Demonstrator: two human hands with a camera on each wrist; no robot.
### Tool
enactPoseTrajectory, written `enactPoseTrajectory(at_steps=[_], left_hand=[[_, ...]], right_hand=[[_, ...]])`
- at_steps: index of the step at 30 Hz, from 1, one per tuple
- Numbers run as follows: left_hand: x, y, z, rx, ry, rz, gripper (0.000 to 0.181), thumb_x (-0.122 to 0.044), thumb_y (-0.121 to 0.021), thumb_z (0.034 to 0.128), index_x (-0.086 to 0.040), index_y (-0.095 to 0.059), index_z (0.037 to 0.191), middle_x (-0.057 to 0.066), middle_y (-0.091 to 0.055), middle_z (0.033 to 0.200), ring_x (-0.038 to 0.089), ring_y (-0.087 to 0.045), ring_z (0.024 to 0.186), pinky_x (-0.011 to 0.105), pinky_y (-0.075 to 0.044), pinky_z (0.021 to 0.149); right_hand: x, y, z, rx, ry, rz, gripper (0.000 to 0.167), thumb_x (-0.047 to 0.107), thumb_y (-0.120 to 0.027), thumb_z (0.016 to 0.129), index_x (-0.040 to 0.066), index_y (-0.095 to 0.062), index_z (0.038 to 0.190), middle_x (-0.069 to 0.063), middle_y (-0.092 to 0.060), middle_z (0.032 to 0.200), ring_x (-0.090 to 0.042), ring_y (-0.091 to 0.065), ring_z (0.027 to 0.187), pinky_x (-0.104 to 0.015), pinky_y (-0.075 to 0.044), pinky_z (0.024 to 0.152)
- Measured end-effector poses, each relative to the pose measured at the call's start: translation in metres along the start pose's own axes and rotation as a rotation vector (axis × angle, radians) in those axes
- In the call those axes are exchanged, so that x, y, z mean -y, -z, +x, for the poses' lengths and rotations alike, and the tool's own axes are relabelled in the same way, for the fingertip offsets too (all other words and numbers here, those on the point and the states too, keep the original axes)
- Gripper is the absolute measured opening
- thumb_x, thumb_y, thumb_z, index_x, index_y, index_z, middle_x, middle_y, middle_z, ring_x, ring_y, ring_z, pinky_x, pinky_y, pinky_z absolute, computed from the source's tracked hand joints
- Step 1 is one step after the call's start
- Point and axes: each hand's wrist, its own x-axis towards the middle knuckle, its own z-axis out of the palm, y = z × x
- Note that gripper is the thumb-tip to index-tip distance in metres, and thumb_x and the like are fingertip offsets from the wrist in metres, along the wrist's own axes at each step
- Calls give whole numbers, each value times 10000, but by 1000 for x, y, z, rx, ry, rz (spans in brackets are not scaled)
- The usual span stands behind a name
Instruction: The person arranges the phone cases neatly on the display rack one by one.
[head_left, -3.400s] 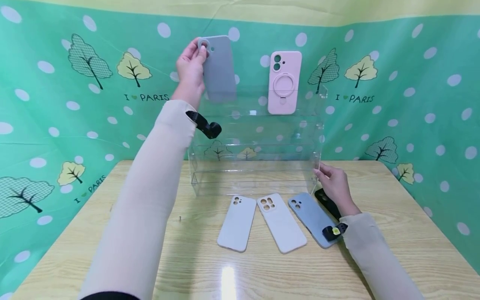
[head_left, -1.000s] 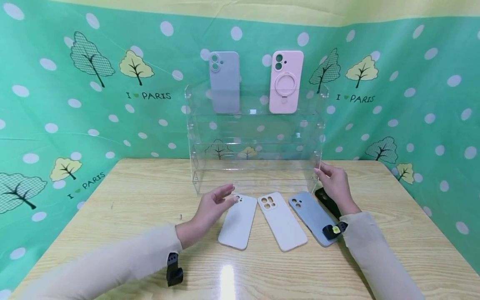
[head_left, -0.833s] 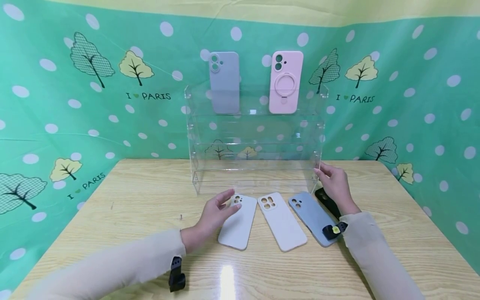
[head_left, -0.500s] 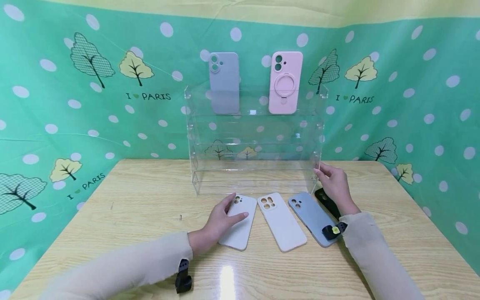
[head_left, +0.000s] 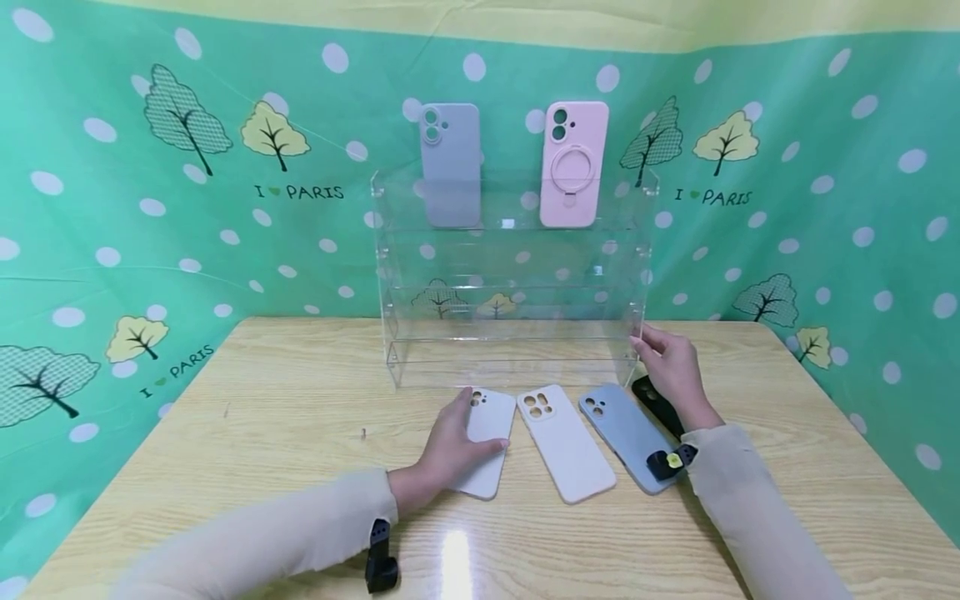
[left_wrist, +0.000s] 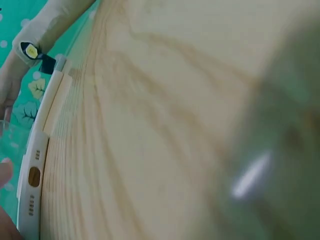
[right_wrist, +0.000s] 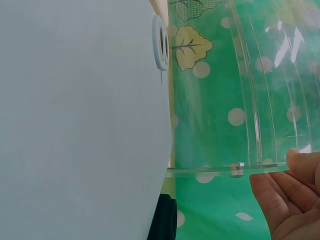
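My left hand (head_left: 453, 450) lies across the leftmost white phone case (head_left: 491, 412), fingers along its left edge and thumb at its right edge. In the left wrist view the port end of this white phone case (left_wrist: 31, 200) is seen low against the table; the fingertips' contact is hidden. With thumb and fingers, my right hand (head_left: 672, 375) pinches the lower right side of a clear acrylic display stand (head_left: 517, 258); the right wrist view shows this hand (right_wrist: 292, 195) at the panel edge. A grey-blue case (head_left: 452, 167) and a pink case (head_left: 572, 167) stand on the top tier.
Right of the left hand lie another white case (head_left: 570, 454), a light blue case (head_left: 626, 433) and a black case (head_left: 655, 400), partly under the right wrist. Wooden table (head_left: 285, 400); patterned green cloth (head_left: 315, 250) hangs behind.
The grey-blue case, earlier held by my left hand, now stands on the top tier. My left hand has come down onto the leftmost white case. My right hand stays at the stand.
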Motion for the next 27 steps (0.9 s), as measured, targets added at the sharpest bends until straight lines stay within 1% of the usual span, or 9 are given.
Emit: enactPoseTrajectory(at_steps=[3,7,12,21,25,27], left_hand=[[-2,-3,-2,0,-6,57,1039,-301,-839,681,66,-238,1446,244,-265,1500,401,-235,1380,488,-209,1151],[-4,-6,-3,-2,-8,117,1074,-314,-851,659,67,-230,1447,232,-220,1521,388,-194,1397,479,-200,1155],[-6,-6,-2,10,3,155,1108,-316,-865,633,64,-222,1451,221,-196,1532,369,-175,1406,459,-203,1158],[-3,4,3,72,4,205,1109,-290,-867,630,60,-215,1455,209,-238,1523,366,-226,1387,444,-243,1148],[-1,9,4,95,-15,198,1098,-278,-866,626,66,-226,1449,218,-252,1515,373,-245,1374,457,-260,1140],[1,11,5,105,-30,198,1085,-270,-863,625,64,-238,1447,224,-276,1503,370,-291,1344,456,-303,1118]], right_hand=[[0,0,-1,-1,-6,-1,362,219,-533,970,-9,-580,1247,-237,-606,1197,-375,-627,1018,-504,-533,832],[1,0,-1,-5,-4,-5,360,218,-534,969,-7,-582,1246,-235,-610,1190,-368,-631,1010,-501,-537,827],[1,0,-1,-4,2,-8,358,213,-534,969,-12,-582,1244,-234,-612,1187,-365,-634,1004,-497,-539,822],[2,1,-1,1,7,-9,358,206,-531,971,-15,-576,1249,-233,-605,1200,-376,-623,1026,-498,-534,829],[2,1,-1,5,4,-6,355,201,-532,970,-13,-575,1251,-231,-604,1202,-374,-624,1027,-491,-535,827],[3,2,-1,8,1,-10,356,200,-532,971,-14,-575,1251,-234,-606,1198,-375,-628,1018,-496,-537,824]])
